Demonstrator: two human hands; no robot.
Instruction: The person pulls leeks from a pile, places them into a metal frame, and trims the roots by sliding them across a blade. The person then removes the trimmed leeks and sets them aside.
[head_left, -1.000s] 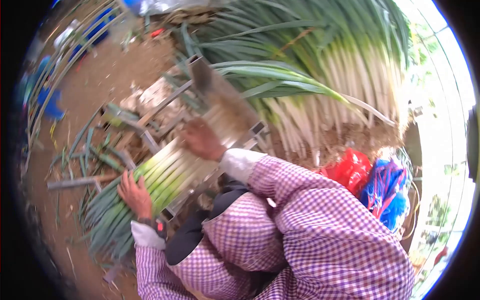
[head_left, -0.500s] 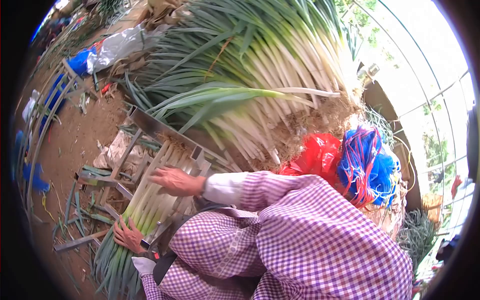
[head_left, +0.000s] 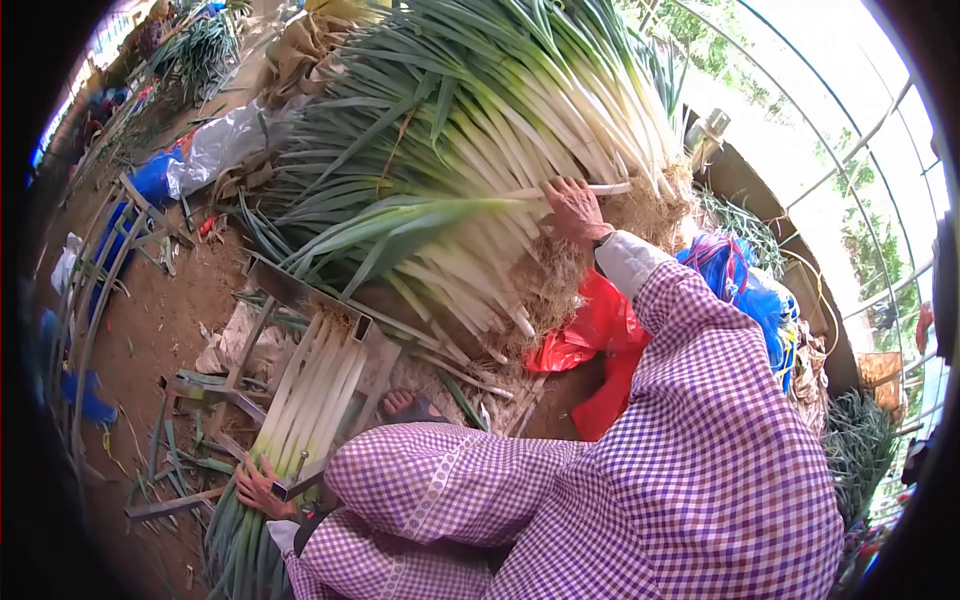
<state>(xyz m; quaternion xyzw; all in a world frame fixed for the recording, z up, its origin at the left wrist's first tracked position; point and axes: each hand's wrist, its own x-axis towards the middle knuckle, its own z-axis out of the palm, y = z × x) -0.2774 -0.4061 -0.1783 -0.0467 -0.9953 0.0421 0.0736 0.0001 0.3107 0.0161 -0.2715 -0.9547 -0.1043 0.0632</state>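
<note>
A bundle of long green onions (head_left: 312, 385) lies in a metal frame (head_left: 348, 318), roots toward the top and leaves toward me. My left hand (head_left: 264, 490) is closed around the bundle near its leafy part, beside a metal crossbar. Over the big pile of green onions (head_left: 480, 130), my right hand (head_left: 577, 212) is closed on a single green onion (head_left: 613, 188) lying across the top. Its white stem sticks out to the right of my fingers, and its leaves trail left. My right palm is hidden.
Red plastic (head_left: 603, 330) and blue netting (head_left: 745, 285) lie right of the pile. Leaf scraps and metal bars cover the ground (head_left: 135, 330) at left. My foot (head_left: 410, 405) is beside the frame. More green leaves (head_left: 858, 460) lie far right, by a hooped structure.
My right hand has moved from above the bundle in the frame, up and right to the pile, and closed on an onion there. My left hand remains at the bundle.
</note>
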